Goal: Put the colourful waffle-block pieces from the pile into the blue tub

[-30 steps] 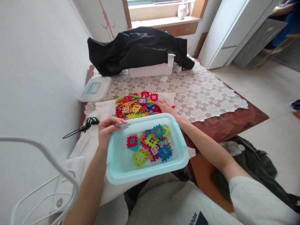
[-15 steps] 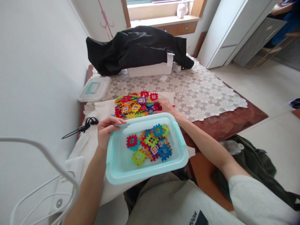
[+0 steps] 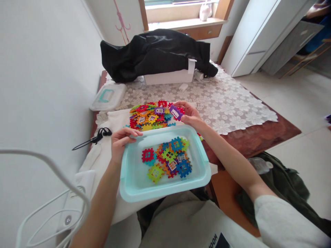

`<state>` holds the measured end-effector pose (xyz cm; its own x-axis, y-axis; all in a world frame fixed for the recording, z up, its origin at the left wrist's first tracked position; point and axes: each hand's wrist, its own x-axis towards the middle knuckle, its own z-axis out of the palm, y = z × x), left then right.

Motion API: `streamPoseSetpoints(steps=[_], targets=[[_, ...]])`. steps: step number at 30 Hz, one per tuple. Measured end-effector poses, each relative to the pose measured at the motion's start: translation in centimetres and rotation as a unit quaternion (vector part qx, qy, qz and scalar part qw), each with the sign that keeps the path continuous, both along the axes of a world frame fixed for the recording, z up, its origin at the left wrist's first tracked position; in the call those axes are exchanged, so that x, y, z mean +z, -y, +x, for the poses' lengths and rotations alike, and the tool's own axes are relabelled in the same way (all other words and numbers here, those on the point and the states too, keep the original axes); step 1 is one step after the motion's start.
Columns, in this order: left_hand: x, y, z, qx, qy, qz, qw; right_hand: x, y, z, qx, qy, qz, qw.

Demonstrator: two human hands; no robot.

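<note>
Right hand is pinching a purple window tile between thumb and fingers, and is holding it at the right edge of a heap of multicoloured interlocking plastic tiles. The heap is lying on a white cloth, close behind an aqua plastic tray. Left hand is resting on the far rim of the tray, with its fingers curled over the edge and pressed together. Inside the tray, a smaller cluster of tiles is lying flat and partly overlapping. Black earphones are lying on the cloth, left of the tray. A lace tablecloth is spreading to the right of the heap and behind it. Farther back, a lidded plastic box is sitting near the wall, and black fabric is draping over a white box.
</note>
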<state>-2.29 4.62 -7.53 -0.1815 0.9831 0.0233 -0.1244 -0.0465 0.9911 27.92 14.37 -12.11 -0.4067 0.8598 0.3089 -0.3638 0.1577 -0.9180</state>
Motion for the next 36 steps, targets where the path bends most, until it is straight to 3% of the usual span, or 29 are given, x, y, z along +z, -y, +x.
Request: streamPoseSetpoints(steps=[6,11,14,17,19,21,24,26,36], targets=[[0.1,0.1,0.1,0.005,-0.004,0.002,1.000,1.1,0.5,1.1,0.174,-0.029,0.072,0.982],[-0.2,0.0,-0.2,0.000,-0.013,0.003,1.000,2.8,0.9,1.6,0.243,0.117,0.096,0.958],[-0.6,-0.1,-0.6,-0.001,-0.024,0.005,1.000,2.8,1.1,1.4,0.192,0.119,0.064,0.972],[-0.9,-0.1,-0.8,-0.003,-0.030,0.005,1.000,1.1,0.3,0.8,0.063,0.144,0.066,0.985],[-1.0,-0.1,-0.9,-0.005,-0.032,0.005,0.999,-0.5,-0.4,0.4,-0.035,0.243,0.101,0.964],[-1.0,-0.1,-0.9,-0.006,-0.033,0.008,0.999,-1.9,-0.9,0.1,-0.088,0.376,0.147,0.911],[-0.8,-0.1,-0.7,-0.006,-0.029,0.011,0.999,-2.9,-0.9,-0.1,-0.047,0.507,0.201,0.837],[-0.6,0.0,-0.5,-0.006,-0.022,0.010,1.000,-2.9,-0.5,-0.2,-0.016,0.525,0.223,0.821],[-0.6,0.0,-0.5,-0.008,-0.019,0.005,1.000,-2.5,0.6,-0.9,-0.099,0.469,0.238,0.845]])
